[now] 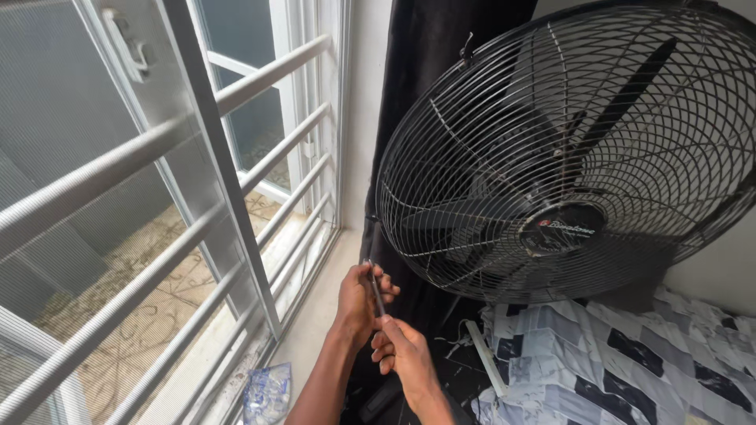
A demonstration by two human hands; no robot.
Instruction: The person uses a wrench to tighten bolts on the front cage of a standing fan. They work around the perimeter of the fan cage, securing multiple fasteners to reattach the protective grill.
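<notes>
- Two hands, both gripping one thin metal tool (376,293): left hand (358,303) pinches its upper shaft, right hand (405,354) closes on its lower end.
- Tool sits just below the black fan's grille (551,149), beside the window bars (236,181).
- Risk, as I judge it: tip slipping through the grille and snagging a blade.

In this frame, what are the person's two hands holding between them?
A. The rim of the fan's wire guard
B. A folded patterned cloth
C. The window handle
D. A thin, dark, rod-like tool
D: the left hand and the right hand both grip a thin, dark, rod-like tool, held just below the black fan and clear of its wire guard, with the patterned cloth lying off to the right.
</notes>
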